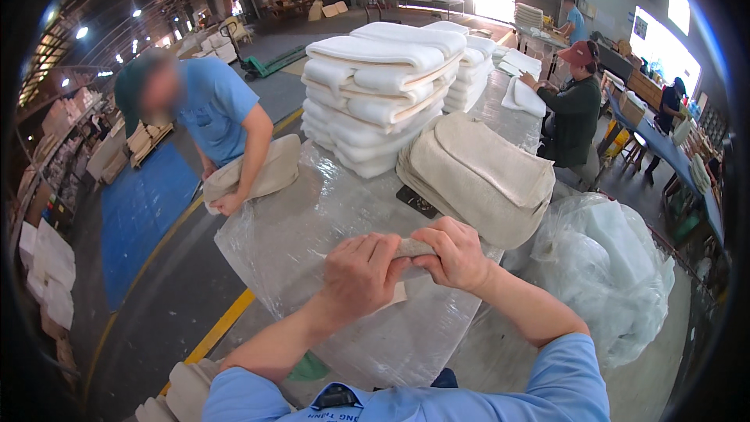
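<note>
Over the plastic-covered table [273, 211], a beige strip of fabric [414, 248], bunched or folded, runs between my two fists. My left hand [361, 273] is closed round its left end. Around the right end my right hand [453, 254] is closed too, thumb toward the left. A pale edge of cloth [397, 295] shows below the left hand; whether it belongs to the same piece, I cannot tell. Just beyond my right hand lies a stack of beige fabric covers [484, 172], with a dark flat item [416, 202] partly under its left side.
Tall piles of white padding [383, 86] stand at the table's far side. A co-worker in blue [211, 109] handles a beige cover [269, 168] at the left edge. Another person [574, 105] works at the far right. A clear plastic bag [605, 273] bulges beside the table's right.
</note>
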A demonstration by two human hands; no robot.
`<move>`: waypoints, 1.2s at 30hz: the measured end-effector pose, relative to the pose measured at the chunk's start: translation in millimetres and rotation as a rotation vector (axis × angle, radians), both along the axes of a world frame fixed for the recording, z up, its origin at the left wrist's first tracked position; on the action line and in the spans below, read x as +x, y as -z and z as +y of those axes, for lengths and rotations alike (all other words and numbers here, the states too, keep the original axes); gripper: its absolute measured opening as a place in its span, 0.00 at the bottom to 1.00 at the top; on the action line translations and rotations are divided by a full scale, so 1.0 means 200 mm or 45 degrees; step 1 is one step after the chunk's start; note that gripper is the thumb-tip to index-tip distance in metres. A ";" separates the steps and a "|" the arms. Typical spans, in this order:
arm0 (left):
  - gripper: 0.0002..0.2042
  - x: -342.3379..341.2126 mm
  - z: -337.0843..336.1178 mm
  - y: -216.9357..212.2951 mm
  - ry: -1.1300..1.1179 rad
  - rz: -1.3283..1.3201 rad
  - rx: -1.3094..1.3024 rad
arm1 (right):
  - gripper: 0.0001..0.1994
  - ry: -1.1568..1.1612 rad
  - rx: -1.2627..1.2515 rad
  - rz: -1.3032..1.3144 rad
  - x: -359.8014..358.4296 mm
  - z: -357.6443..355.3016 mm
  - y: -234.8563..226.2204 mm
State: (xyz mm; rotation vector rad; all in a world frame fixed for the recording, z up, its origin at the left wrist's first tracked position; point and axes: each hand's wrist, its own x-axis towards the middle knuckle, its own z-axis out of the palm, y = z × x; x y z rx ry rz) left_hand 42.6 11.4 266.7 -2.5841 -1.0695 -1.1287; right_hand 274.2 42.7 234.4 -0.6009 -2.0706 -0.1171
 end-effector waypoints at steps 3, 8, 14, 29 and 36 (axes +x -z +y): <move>0.11 -0.01 -0.02 -0.01 0.030 0.032 -0.151 | 0.20 0.007 -0.068 -0.095 0.03 -0.03 -0.02; 0.11 -0.06 -0.01 -0.01 0.045 0.041 -0.393 | 0.20 0.079 -0.209 -0.051 0.00 -0.12 -0.04; 0.31 -0.04 -0.03 0.22 -0.411 -0.532 0.025 | 0.25 0.234 -0.612 0.595 -0.29 -0.35 0.09; 0.33 0.04 -0.32 0.09 0.410 -1.392 -0.847 | 0.36 -0.365 -1.149 1.230 -0.59 -0.53 0.07; 0.32 -0.08 -0.46 0.14 0.320 -1.471 -0.821 | 0.32 -0.354 -1.424 1.156 -0.54 -0.46 0.07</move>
